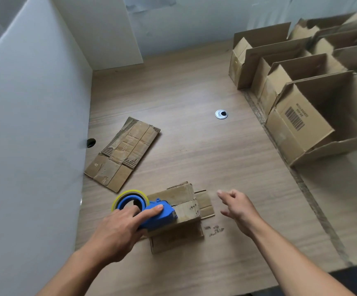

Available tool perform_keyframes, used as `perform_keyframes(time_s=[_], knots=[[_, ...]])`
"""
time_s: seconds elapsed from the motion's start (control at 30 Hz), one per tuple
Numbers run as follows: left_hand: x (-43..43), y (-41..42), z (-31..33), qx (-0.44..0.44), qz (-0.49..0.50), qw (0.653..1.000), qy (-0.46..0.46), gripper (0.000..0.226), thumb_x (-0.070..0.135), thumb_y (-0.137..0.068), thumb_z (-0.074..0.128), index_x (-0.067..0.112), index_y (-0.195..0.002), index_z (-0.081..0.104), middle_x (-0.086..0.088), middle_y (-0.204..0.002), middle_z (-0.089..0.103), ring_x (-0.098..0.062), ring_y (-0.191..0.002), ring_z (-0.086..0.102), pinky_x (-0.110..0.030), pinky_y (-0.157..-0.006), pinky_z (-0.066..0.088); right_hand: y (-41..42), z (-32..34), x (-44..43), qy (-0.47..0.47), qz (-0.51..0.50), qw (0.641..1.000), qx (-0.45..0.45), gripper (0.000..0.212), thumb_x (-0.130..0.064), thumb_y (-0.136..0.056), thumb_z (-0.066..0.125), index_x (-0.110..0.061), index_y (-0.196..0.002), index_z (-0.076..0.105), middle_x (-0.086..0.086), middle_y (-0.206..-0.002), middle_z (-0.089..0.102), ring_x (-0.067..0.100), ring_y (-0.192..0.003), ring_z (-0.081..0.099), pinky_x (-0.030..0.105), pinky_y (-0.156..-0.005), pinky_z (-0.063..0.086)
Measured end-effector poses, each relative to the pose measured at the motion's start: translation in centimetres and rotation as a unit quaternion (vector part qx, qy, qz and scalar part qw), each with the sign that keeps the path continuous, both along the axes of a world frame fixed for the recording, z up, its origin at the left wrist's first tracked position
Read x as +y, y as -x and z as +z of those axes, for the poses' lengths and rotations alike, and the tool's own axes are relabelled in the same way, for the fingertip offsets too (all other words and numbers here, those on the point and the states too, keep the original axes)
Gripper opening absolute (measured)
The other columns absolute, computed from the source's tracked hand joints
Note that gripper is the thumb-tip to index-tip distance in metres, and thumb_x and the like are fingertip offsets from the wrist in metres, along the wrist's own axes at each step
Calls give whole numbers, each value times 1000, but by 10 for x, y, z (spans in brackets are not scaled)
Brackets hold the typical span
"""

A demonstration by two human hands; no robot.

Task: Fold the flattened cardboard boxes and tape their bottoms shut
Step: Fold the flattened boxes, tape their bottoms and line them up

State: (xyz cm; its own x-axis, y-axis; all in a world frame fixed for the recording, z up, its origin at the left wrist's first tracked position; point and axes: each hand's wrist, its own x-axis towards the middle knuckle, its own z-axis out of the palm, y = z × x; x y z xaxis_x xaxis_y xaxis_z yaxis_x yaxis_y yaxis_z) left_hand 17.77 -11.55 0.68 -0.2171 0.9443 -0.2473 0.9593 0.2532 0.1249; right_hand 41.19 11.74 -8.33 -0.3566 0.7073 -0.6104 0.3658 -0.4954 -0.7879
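Near the front of the wood-grain worktop [184,103], the left hand [117,229] grips the blue plastic tape dispenser [152,212], which is pressed onto the closed flaps of a small brown cardboard box [186,210]. The right hand [239,210] hovers just right of the box, fingers [223,194] relaxed and holding nothing. To tape well, I would brace the box with that free hand, keep the flaps butted together, and draw the dispenser straight along the seam.
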Motion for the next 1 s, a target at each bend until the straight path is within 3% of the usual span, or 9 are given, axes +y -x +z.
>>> perform_keyframes(time_s=[0.17, 0.23, 0.37, 0.47, 0.57, 0.63, 0.7, 0.83, 1.0], knots=[[1, -1, 3, 0, -6, 1000, -4, 98, 39, -81, 78, 60, -149, 9, 14, -81, 41, -14, -59, 45, -26, -50, 32, 8, -6, 7, -56, 20, 996, -73, 39, -49, -80, 73, -17, -73, 50, 1, -70, 49, 17, -71, 50, 49, -79, 56], [1, -1, 4, 2, -10, 1000, -4, 100, 39, -80, 79, 59, -149, 9, 14, -80, 41, -13, -59, 45, -25, -50, 31, 11, -5, 8, -76, 44, 990, -109, 43, -55, -75, 70, -19, -69, 47, 0, -65, 50, 21, -68, 50, 40, -70, 50], [2, -2, 7, 17, -13, 1000, 0, 101, 40, -76, 82, 55, -150, 15, 15, -78, 38, -11, -56, 42, -22, -49, 26, 18, -7, 1, -102, 98, 973, -184, 40, -48, -86, 69, -16, -71, 50, 4, -72, 59, 25, -73, 55, 32, -63, 37], [2, -3, 8, 13, -12, 1000, 5, 100, 40, -78, 80, 56, -150, 13, 16, -79, 37, -11, -57, 41, -22, -51, 27, 26, -9, -7, -83, 131, 965, -212, 41, -50, -87, 67, -19, -69, 49, 5, -80, 60, 24, -80, 55, 31, -62, 36], [2, -4, 8, 10, -9, 1000, 4, 101, 41, -81, 77, 60, -149, 4, 15, -80, 39, -13, -59, 43, -25, -52, 31, 38, -18, -16, -46, 166, 962, -212, 46, -58, -80, 68, -19, -65, 50, 8, -80, 61, 23, -74, 54, 27, -54, 38], [3, -4, 8, 11, -8, 1000, 4, 102, 40, -80, 79, 58, -150, 7, 14, -80, 41, -12, -59, 44, -24, -51, 31, 43, -24, -22, -16, 160, 966, -204, 48, -61, -75, 67, -15, -69, 60, 12, -81, 70, 24, -68, 60, 31, -57, 49], [3, -4, 8, 14, -10, 1000, 5, 102, 40, -79, 80, 57, -150, 8, 14, -79, 42, -11, -58, 43, -24, -50, 31, 43, -23, -28, -41, 171, 960, -218, 47, -58, -85, 62, -15, -66, 60, 14, -84, 74, 27, -76, 68, 35, -70, 55], [3, -5, 8, 15, -7, 1000, 12, 102, 40, -80, 78, 58, -150, 6, 14, -80, 40, -12, -59, 43, -24, -50, 29, 43, -23, -39, -117, 171, 948, -240, 39, -51, -98, 51, -18, -78, 60, 9, -96, 72, 29, -99, 64, 31, -77, 45], [3, -3, 3, 9, -3, 1000, 0, 99, 40, -82, 76, 59, -149, 5, 15, -81, 35, -12, -59, 42, -25, -52, 29, 44, -25, -38, -111, 194, 944, -243, 35, -51, -99, 49, -18, -103, 60, 9, -109, 68, 32, -105, 61, 34, -84, 48]])
